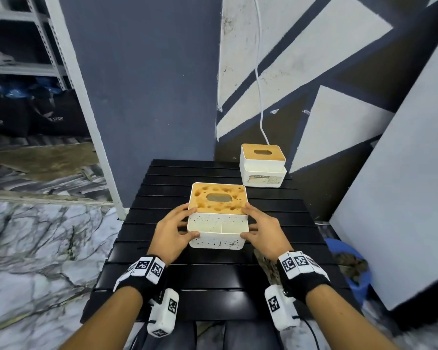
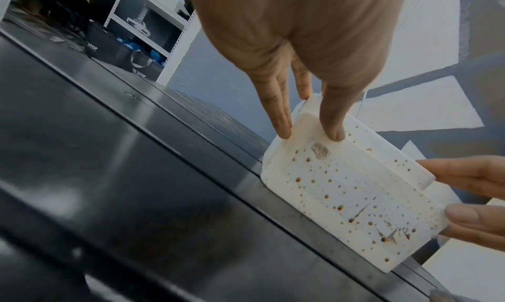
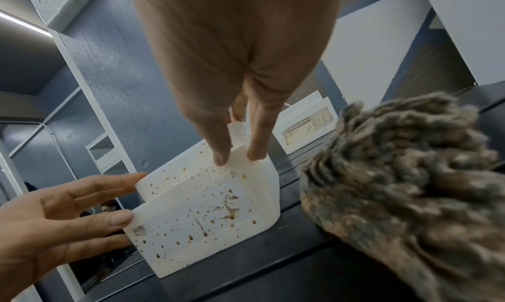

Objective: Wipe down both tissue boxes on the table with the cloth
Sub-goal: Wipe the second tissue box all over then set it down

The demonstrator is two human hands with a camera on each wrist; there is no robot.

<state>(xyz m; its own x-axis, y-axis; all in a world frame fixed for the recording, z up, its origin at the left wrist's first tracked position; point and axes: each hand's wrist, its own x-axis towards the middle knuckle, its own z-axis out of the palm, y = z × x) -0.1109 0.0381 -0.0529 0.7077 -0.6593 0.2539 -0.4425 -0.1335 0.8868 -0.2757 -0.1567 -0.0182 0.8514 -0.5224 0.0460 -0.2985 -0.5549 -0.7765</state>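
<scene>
Hands [image 1: 175, 232] [image 1: 263, 231] grip spotted box [image 1: 218, 218] | cloth [image 3: 404, 177] clear only right-wrist

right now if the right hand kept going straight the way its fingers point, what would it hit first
The right hand already touches the near tissue box, so that box blocks it. Beyond it, roughly in line, probably the far tissue box, though depth is unclear.

Near box [image 1: 218, 218] mid-table [image 1: 208, 294]; far box [image 1: 263, 164] behind-right.
</scene>
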